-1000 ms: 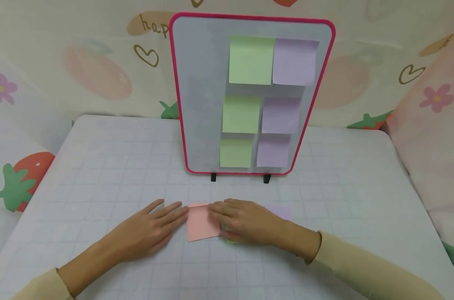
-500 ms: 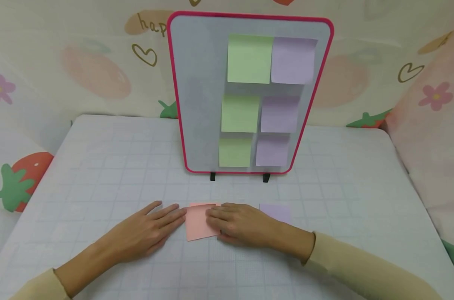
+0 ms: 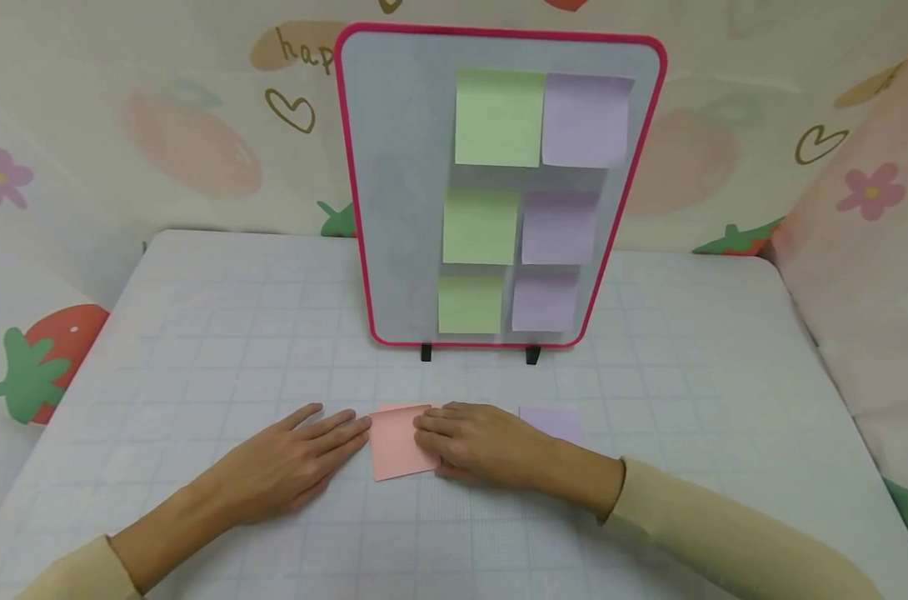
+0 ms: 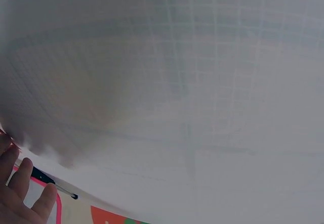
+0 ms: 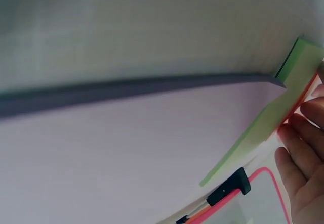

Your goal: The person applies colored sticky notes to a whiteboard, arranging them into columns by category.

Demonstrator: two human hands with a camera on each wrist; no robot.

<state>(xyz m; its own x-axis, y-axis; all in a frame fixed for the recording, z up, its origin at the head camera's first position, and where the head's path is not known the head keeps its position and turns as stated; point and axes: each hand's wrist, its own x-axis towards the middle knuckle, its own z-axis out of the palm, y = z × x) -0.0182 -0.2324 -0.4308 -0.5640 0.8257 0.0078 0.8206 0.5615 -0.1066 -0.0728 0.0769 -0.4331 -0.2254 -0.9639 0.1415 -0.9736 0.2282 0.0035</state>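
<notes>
A pink sticky note [image 3: 399, 446] lies tilted on top of a pink pad in the middle of the table, its left side askew to the sheets under it. At its right edge, my right hand [image 3: 491, 442] pinches the note between fingertips and thumb; the thumb is partly hidden. My left hand [image 3: 296, 458] rests flat on the table, fingers extended, their tips touching the note's left edge. A purple pad [image 3: 551, 423] lies behind the right wrist. Beside it in the right wrist view is a green pad [image 5: 298, 67], hidden under the right hand in the head view.
A pink-framed whiteboard [image 3: 401, 183] stands on black feet [image 3: 532, 356] behind the hands. Green notes [image 3: 497, 118] and purple notes [image 3: 585, 121] are stuck on it in two columns. The table [image 3: 236, 333] has a pale grid cloth; printed curtains surround it.
The right hand has shifted slightly left over the pink note, covering the green pad that showed below it a second ago. The left hand has drawn back very slightly left.
</notes>
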